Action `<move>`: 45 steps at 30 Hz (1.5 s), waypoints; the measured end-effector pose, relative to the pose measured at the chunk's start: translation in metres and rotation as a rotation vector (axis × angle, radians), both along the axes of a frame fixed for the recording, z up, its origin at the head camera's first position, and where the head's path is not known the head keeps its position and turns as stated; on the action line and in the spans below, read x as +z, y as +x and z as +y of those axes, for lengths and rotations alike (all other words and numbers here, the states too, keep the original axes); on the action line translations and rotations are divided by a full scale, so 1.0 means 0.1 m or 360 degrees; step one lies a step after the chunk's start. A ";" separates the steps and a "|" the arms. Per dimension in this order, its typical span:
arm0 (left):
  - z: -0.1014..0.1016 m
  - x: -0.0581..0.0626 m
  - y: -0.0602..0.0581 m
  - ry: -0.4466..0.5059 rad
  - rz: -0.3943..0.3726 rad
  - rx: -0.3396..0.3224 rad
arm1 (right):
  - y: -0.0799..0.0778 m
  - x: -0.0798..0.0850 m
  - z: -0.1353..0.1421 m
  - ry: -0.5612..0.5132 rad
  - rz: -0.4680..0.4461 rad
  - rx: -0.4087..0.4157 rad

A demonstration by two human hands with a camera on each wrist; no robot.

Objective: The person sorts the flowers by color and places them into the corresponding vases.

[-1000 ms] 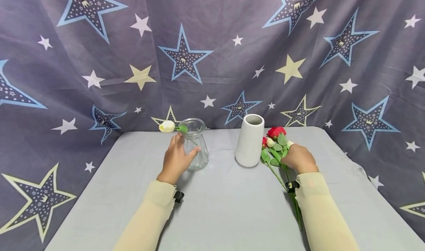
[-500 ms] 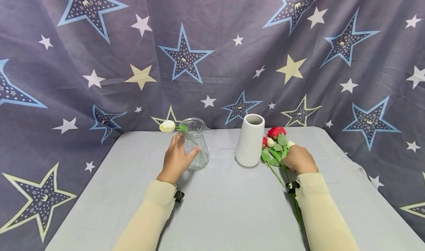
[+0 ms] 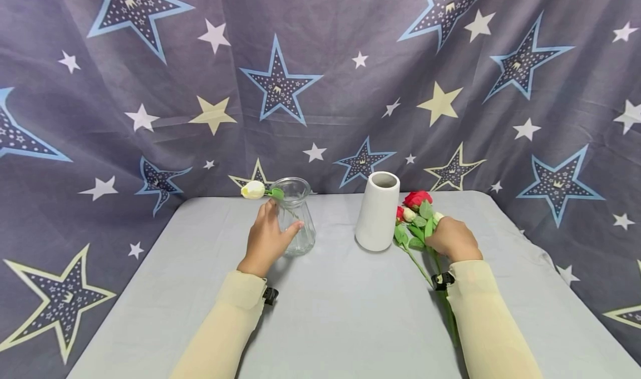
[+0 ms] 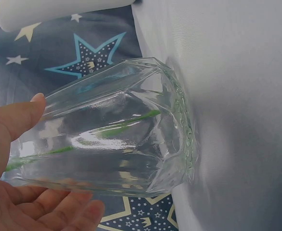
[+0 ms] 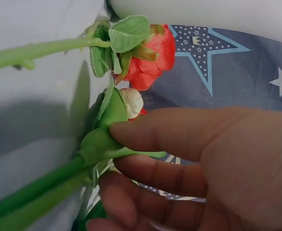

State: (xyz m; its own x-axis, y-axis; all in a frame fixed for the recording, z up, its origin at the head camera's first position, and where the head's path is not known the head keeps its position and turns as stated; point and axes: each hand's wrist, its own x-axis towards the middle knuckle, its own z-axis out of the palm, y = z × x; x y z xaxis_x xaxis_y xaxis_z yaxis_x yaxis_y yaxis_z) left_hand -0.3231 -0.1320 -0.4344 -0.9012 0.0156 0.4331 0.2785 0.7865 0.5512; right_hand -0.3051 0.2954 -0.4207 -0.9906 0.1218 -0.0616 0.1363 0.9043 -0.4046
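My left hand (image 3: 267,237) grips the clear glass vase (image 3: 300,237), its thumb on the near side and its fingers around the left. A white tulip (image 3: 253,190) leans out of that vase to the left, and its green stem (image 4: 116,129) shows through the glass in the left wrist view. My right hand (image 3: 454,239) pinches the leafy green stem (image 5: 100,144) of a flower lying among others on the table; a white bloom (image 3: 438,217) peeks out beside the fingers. Red roses (image 3: 417,199) and a small cream bud (image 3: 409,215) lie just beyond.
A white tapered vase (image 3: 378,215) stands upright between the hands, close to the left of the flowers. A pale grey cloth covers the table (image 3: 345,312). Behind it hangs a star-patterned curtain (image 3: 335,89).
The right hand has shifted very slightly to the right, and the flower stems beneath it have moved a little. The left hand and both vases stay in place.
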 end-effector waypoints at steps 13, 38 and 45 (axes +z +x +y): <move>0.02 0.02 0.00 0.0012 0.0011 -0.0011 | 0.03 0.14 -0.02 -0.0061 0.0092 0.0076; 0.00 -0.01 -0.01 0.0009 -0.0001 -0.0005 | 0.08 0.37 -0.07 -0.0171 0.0159 0.0046; -0.01 -0.02 -0.01 0.0009 0.0005 -0.0006 | 0.14 0.46 -0.10 -0.0192 0.0211 0.0013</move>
